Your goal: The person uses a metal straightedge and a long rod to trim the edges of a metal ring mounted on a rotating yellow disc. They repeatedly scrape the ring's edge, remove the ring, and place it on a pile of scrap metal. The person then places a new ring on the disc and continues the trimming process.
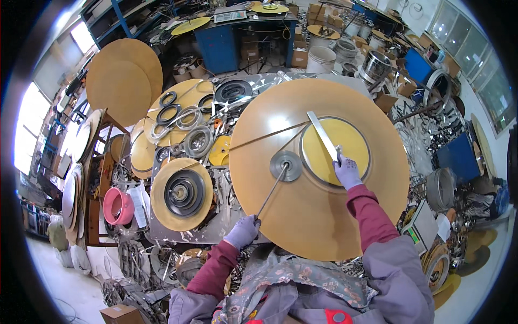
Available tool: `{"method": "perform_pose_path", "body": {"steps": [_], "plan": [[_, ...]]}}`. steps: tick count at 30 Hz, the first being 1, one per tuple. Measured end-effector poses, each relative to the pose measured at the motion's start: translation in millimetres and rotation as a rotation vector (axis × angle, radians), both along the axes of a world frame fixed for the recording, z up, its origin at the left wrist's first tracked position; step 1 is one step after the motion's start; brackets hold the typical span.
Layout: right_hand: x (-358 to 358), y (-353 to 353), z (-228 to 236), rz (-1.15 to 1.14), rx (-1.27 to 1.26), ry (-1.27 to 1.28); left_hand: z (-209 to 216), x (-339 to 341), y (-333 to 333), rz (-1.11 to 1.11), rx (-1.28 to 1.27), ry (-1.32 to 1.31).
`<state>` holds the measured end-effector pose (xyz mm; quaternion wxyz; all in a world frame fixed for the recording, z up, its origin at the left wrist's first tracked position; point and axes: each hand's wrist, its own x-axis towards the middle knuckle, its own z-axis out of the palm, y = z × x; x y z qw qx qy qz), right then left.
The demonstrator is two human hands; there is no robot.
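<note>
A large tan disc (pixel 318 227) lies flat in front of me. On it sits a dark-rimmed ring around a yellow inner disc (pixel 350 137). My right hand (pixel 348 171), in a light purple glove, is closed on the near end of a flat silver metal bar (pixel 322 134), which slants across the yellow disc. My left hand (pixel 243 231), gloved alike, grips the near end of a thin metal rod (pixel 272 190). The rod's far end meets the middle of a small grey wound disc (pixel 292 168). Thin dark strips (pixel 264 139) run over the tan disc towards the ring.
Left of the tan disc, a smaller yellow disc carries a dark stepped coil (pixel 175 197). Metal rings (pixel 198 141) and strips crowd the table behind it. A pink basin (pixel 118 206) stands at left, a scale (pixel 418 229) at right. Metal scrap (pixel 415 129) heaps up on the right.
</note>
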<state>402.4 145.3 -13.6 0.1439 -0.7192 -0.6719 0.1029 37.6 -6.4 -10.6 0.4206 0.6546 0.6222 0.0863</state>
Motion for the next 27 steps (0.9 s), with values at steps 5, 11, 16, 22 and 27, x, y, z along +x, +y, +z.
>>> {"method": "perform_pose_path", "body": {"steps": [5, 11, 16, 22, 27], "plan": [[5.0, -1.0, 5.0, -0.005, -0.019, 0.015, 13.9, 6.2, 6.3, -0.042, -0.059, 0.003], [1.5, 3.0, 1.0, 0.0, -0.042, -0.009, -1.2, -5.8, 10.3, -0.025, -0.078, 0.028], [0.7, 2.1, 4.5, 0.002, -0.035, -0.009, 24.7, -3.7, 18.4, -0.012, -0.123, -0.001], [-2.2, 5.0, 0.0, 0.001, -0.042, -0.026, 6.2, -8.8, 16.3, -0.017, -0.082, -0.034], [-11.3, 2.3, 7.5, -0.032, -0.062, -0.024, -28.1, -19.0, 9.8, -0.095, 0.074, -0.001]]}}
